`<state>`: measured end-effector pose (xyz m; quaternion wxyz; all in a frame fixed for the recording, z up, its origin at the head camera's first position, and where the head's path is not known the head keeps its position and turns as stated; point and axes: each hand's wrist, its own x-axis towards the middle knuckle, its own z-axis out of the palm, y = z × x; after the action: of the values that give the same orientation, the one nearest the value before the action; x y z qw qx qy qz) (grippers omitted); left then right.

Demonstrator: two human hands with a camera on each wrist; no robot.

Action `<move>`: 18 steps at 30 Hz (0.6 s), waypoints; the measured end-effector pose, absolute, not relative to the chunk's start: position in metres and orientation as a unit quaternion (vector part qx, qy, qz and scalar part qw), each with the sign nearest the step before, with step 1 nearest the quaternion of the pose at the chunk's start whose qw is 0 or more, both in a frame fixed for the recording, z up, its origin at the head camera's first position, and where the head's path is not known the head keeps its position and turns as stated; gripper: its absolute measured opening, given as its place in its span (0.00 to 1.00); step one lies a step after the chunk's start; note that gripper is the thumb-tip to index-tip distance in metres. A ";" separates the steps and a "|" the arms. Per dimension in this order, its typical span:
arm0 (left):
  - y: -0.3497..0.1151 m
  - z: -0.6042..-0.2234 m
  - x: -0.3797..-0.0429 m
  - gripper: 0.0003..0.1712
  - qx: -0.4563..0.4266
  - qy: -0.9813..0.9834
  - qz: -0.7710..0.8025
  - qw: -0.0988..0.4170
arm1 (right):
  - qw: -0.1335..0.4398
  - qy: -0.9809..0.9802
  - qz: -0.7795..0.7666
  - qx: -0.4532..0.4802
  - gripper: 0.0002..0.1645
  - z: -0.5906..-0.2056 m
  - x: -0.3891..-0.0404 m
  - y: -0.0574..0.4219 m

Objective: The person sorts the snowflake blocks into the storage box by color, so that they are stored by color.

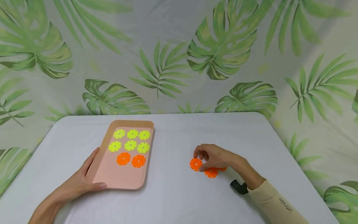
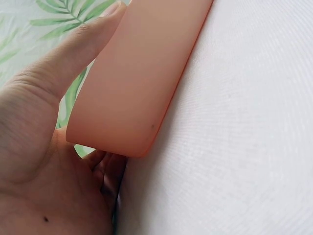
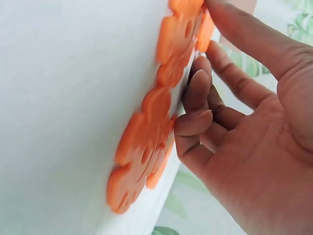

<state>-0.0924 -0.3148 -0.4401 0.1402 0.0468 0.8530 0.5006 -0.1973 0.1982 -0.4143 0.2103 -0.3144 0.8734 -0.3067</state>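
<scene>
My left hand point(image 1: 75, 183) grips the near left corner of a pink tray point(image 1: 118, 180), thumb along the near edge and fingers along the left side. In the left wrist view the thumb lies along the rim of the tray wall point(image 2: 122, 93). My right hand point(image 1: 216, 157) pinches a slotted orange flower-shaped disc point(image 1: 192, 165) between thumb and index finger, low over the table. Other orange discs point(image 1: 211, 173) lie beneath that hand, partly hidden by it. In the right wrist view, the remaining fingers curl beside the nearer orange disc point(image 3: 132, 147).
Inside the tray, several yellow-green discs point(image 1: 114, 149) lie in two rows at the far end, with two orange discs point(image 1: 120, 160) below them. A black piece point(image 1: 237, 187) shows under the right wrist. White cloth point(image 1: 173, 193) covers the table; a leaf-patterned curtain point(image 1: 167, 105) hangs behind.
</scene>
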 end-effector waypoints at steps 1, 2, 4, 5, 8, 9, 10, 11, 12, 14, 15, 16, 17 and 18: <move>-0.315 -0.440 -0.092 0.67 0.050 0.853 0.501 0.138 | 0.211 0.871 -0.310 -0.318 0.21 -0.414 -0.198 0.198; -0.315 -0.439 -0.093 0.67 0.051 0.855 0.498 0.138 | 0.214 0.868 -0.314 -0.319 0.21 -0.414 -0.198 0.197; -0.314 -0.439 -0.093 0.68 0.049 0.858 0.492 0.140 | 0.223 0.864 -0.322 -0.317 0.21 -0.413 -0.198 0.195; -0.314 -0.439 -0.094 0.68 0.050 0.858 0.492 0.140 | 0.225 0.861 -0.328 -0.318 0.21 -0.413 -0.198 0.194; -0.313 -0.440 -0.097 0.69 0.049 0.856 0.493 0.146 | 0.226 0.856 -0.339 -0.318 0.18 -0.412 -0.200 0.191; -0.312 -0.440 -0.098 0.69 0.048 0.855 0.495 0.148 | 0.224 0.854 -0.342 -0.321 0.17 -0.412 -0.200 0.189; -0.312 -0.440 -0.098 0.69 0.048 0.853 0.498 0.149 | 0.223 0.852 -0.345 -0.325 0.15 -0.411 -0.201 0.187; -0.312 -0.440 -0.099 0.70 0.049 0.850 0.503 0.150 | 0.220 0.850 -0.345 -0.331 0.13 -0.411 -0.202 0.185; -0.313 -0.441 -0.099 0.69 0.048 0.850 0.503 0.152 | 0.220 0.849 -0.345 -0.334 0.12 -0.411 -0.203 0.183; -0.315 -0.442 -0.098 0.69 0.051 0.848 0.505 0.150 | 0.219 0.849 -0.343 -0.337 0.11 -0.409 -0.205 0.176; -0.315 -0.443 -0.098 0.69 0.050 0.849 0.504 0.150 | 0.218 0.848 -0.342 -0.341 0.11 -0.408 -0.206 0.173; -0.316 -0.443 -0.097 0.69 0.053 0.848 0.506 0.147 | 0.217 0.848 -0.342 -0.343 0.11 -0.406 -0.208 0.169; -0.316 -0.444 -0.097 0.69 0.052 0.850 0.503 0.146 | 0.214 0.847 -0.342 -0.346 0.12 -0.404 -0.210 0.165; -0.317 -0.444 -0.096 0.68 0.050 0.853 0.499 0.144 | 0.212 0.845 -0.346 -0.348 0.14 -0.402 -0.212 0.161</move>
<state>-0.0960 -0.3167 -0.4445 0.1440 0.0500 0.8530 0.4991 -0.2125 0.1605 -0.4021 0.2116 -0.3482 0.8453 -0.3456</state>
